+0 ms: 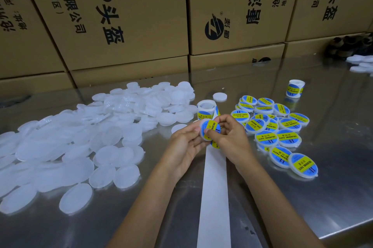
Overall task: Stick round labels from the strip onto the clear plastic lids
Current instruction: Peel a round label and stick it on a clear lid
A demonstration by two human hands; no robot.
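Observation:
Both hands meet above the table's middle around one clear lid [209, 129] that carries a blue and yellow round label. My left hand [185, 144] grips the lid from the left and below. My right hand [230, 136] pinches it from the right, thumb pressing on the label. Just behind stands the label roll [205, 108], and its white backing strip [215, 193] runs under my hands toward the near edge. A large heap of plain clear lids [90, 132] covers the left side. Several labelled lids [276, 128] lie in a pile on the right.
The steel table [302, 203] has its near right edge in view. Stacked cardboard boxes [125, 25] wall off the back. A second label roll [295, 88] stands at the right rear, a lone lid [220, 96] behind the first roll, more lids [361, 65] at far right.

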